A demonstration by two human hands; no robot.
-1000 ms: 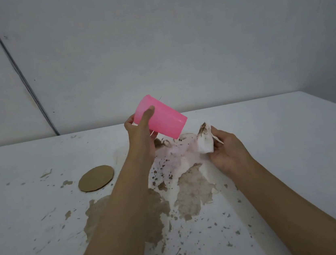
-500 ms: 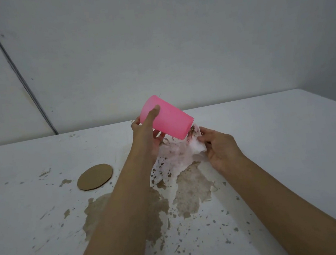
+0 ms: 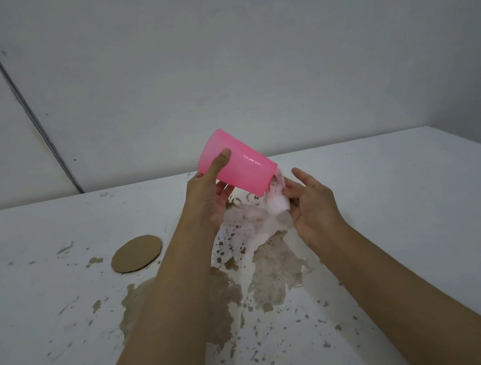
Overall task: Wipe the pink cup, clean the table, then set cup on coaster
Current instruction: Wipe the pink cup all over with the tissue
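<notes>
My left hand (image 3: 209,195) grips the pink cup (image 3: 242,167) in the air above the table, tilted with its open mouth pointing down and to the right. Thumb lies across the cup's side. My right hand (image 3: 312,207) pinches a stained white tissue (image 3: 278,200) against the cup's rim; part of the tissue goes into the mouth and is hidden. A round brown coaster (image 3: 136,253) lies flat on the white table (image 3: 418,206), to the left of my left forearm.
Brown spilled liquid (image 3: 270,275) spreads in patches and specks across the table under and between my forearms. A grey wall rises right behind the table's far edge. The table's right corner lies at the far right.
The right hand brought the tissue from beside the cup up to its rim and into the mouth. The cup shifted slightly right and tipped a bit more.
</notes>
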